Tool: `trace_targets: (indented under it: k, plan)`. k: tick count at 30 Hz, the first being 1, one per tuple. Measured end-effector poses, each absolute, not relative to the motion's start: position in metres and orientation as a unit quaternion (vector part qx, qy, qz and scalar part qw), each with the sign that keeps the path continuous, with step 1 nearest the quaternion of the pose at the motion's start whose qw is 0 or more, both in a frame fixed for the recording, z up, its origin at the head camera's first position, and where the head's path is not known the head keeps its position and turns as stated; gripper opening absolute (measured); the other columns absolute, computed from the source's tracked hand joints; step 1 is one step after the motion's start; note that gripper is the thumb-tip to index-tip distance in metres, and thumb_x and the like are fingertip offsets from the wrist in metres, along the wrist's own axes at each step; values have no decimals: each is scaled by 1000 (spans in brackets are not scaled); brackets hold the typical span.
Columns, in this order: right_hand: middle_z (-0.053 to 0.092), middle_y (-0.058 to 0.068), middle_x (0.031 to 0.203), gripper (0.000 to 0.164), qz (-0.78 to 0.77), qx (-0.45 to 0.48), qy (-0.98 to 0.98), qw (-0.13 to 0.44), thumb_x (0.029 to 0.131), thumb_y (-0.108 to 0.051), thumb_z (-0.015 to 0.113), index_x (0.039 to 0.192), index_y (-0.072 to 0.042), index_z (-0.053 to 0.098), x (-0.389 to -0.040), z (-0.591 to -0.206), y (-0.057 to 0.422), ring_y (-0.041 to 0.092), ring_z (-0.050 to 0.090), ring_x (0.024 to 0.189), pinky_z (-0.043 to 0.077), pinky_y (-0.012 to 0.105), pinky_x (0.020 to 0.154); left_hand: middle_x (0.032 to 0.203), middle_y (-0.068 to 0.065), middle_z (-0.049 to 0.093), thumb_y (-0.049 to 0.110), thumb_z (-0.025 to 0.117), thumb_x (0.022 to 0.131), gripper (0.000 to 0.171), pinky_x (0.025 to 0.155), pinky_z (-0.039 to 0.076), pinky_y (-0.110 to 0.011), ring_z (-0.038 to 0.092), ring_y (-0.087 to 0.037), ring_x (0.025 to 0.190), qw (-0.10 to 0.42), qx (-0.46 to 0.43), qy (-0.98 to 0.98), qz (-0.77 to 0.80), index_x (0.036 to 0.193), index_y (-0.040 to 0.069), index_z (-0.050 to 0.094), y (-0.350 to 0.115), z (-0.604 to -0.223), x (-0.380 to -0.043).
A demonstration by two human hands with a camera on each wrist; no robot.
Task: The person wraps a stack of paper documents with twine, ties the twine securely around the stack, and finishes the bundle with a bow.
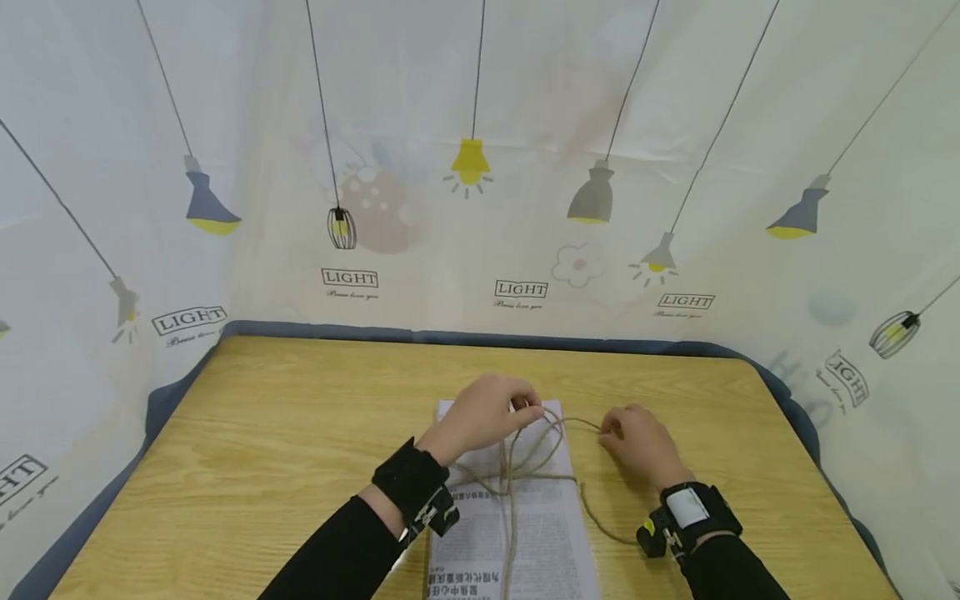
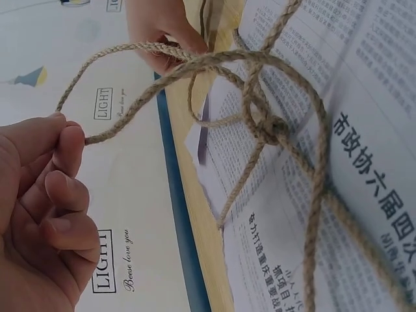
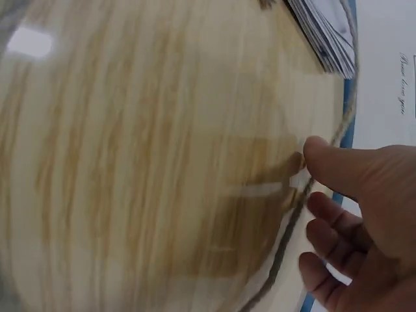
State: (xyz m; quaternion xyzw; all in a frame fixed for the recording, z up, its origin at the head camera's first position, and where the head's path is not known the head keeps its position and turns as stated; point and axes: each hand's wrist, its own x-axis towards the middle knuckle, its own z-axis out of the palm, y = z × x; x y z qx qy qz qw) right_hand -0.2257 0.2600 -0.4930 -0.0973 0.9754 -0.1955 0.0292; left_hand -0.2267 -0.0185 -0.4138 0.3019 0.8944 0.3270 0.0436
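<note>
A stack of newspapers (image 1: 551,533) lies on the table, bound crosswise with jute twine (image 1: 512,517). The strands cross in a knot (image 2: 270,129) on the top sheet. Above the stack's far part, my left hand (image 1: 491,410) pinches a loop of the twine between thumb and index finger, the other fingers loosely curled. To the right of the stack, my right hand (image 1: 641,442) pinches another length of twine, which runs from the knot. In the right wrist view the twine (image 3: 279,257) passes behind the thumb and trails below the hand.
The wooden table (image 1: 300,433) extends on both sides of the stack. A pale curtain (image 1: 420,100) printed with lamps hangs behind it, with a dark blue band (image 1: 450,335) along the table's far edge. A wrist camera (image 1: 652,535) touches or nears the loose twine on the right.
</note>
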Motion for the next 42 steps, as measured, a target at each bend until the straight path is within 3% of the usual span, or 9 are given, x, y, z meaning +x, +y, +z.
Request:
trace_targets:
  k: [6, 13, 15, 20, 25, 32, 37, 42]
  plan:
    - [64, -1, 84, 8, -260, -98, 960, 24, 95, -23, 64, 93, -16, 67, -231, -477, 238, 13, 52, 72, 43, 30, 65, 90, 9, 67, 35, 60, 97, 16, 68, 46, -22, 57, -4, 76, 40, 299, 894, 332, 99, 25, 73, -16, -413, -225]
    - [69, -2, 89, 17, -340, -170, 925, -3, 95, -30, 63, 100, -17, 72, -231, -431, 206, 12, 54, 72, 44, 25, 62, 134, 0, 55, 35, 63, 94, 18, 74, 49, -23, 61, -11, 88, 14, 310, 897, 314, 98, 22, 75, -15, -415, -226]
    - [71, -2, 91, 17, -345, -183, 920, -4, 95, -29, 64, 100, -17, 73, -229, -421, 196, 11, 55, 72, 45, 25, 63, 139, 0, 55, 34, 62, 95, 19, 75, 49, -23, 63, -12, 88, 20, 311, 894, 321, 98, 21, 75, -15, -416, -227]
    - [70, -2, 92, 15, -337, -203, 918, -39, 94, -26, 65, 101, -16, 73, -226, -414, 184, 9, 52, 72, 44, 24, 64, 117, 1, 69, 31, 61, 96, 19, 72, 48, -21, 61, -8, 82, 33, 305, 888, 343, 101, 19, 75, -15, -419, -227]
    - [64, -3, 81, 11, -313, -208, 923, -86, 93, -25, 66, 93, -14, 70, -220, -408, 184, 9, 47, 65, 39, 24, 60, 103, 2, 71, 31, 62, 96, 19, 73, 48, -22, 62, -9, 85, 26, 301, 886, 352, 100, 19, 75, -17, -420, -227]
    - [64, -9, 78, 14, -296, -234, 926, 38, 94, -31, 65, 92, -20, 72, -214, -404, 185, 12, 52, 65, 42, 23, 58, 100, 2, 72, 32, 62, 95, 20, 72, 49, -22, 63, -11, 86, 6, 299, 886, 354, 102, 20, 76, -18, -422, -224]
    - [61, -5, 75, 13, -323, -232, 916, 60, 96, -24, 63, 87, -15, 68, -214, -409, 187, 11, 50, 62, 42, 24, 56, 106, -1, 71, 28, 58, 99, 21, 69, 46, -22, 60, -10, 81, 2, 289, 884, 368, 109, 19, 74, -21, -424, -223]
    - [60, -4, 75, 15, -326, -211, 920, 60, 97, -23, 60, 87, -13, 66, -214, -412, 191, 9, 46, 60, 39, 24, 57, 115, -2, 71, 10, 51, 99, 31, 57, 37, -19, 59, -10, 73, -30, 267, 910, 317, 124, 18, 67, -33, -420, -220]
